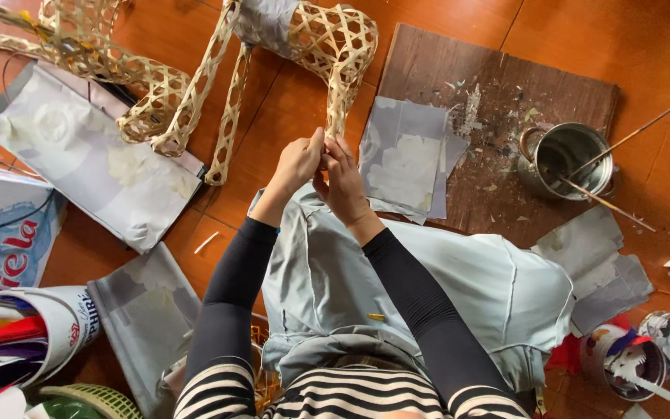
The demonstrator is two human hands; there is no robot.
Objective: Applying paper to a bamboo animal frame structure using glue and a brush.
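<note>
We see both hands raised together in front of the body, meeting at the lower end of a woven bamboo frame (333, 58) that stands on the orange floor (428, 15). The left hand (298, 164) is curled, its fingertips pinched on the tip of the frame's narrow leg, just where a strip of grey paper seems to sit. The right hand (344, 180) is likewise closed, thumb and fingers pressing on that same tip from the other side, so the two hands touch each other there. Both arms wear black sleeves under a striped top.

The frame is open lattice work; part of its upper body is already covered with grey paper, and its other legs (230, 116) stretch away to the left. A second lattice piece (94, 54) lies at the top left, partly over a large sheet of grey paper (87, 155).

Just right of the hands a stack of cut grey paper squares (405, 159) lies on the edge of a dark wooden board (498, 85). On that board stands a metal pot (566, 159) with thin sticks in it. More grey sheets (602, 268) lie lower right, near tins of scraps (630, 361). At the lower left a white bucket (40, 326) holds coloured paper. A pale grey cloth (397, 287) covers the lap.
</note>
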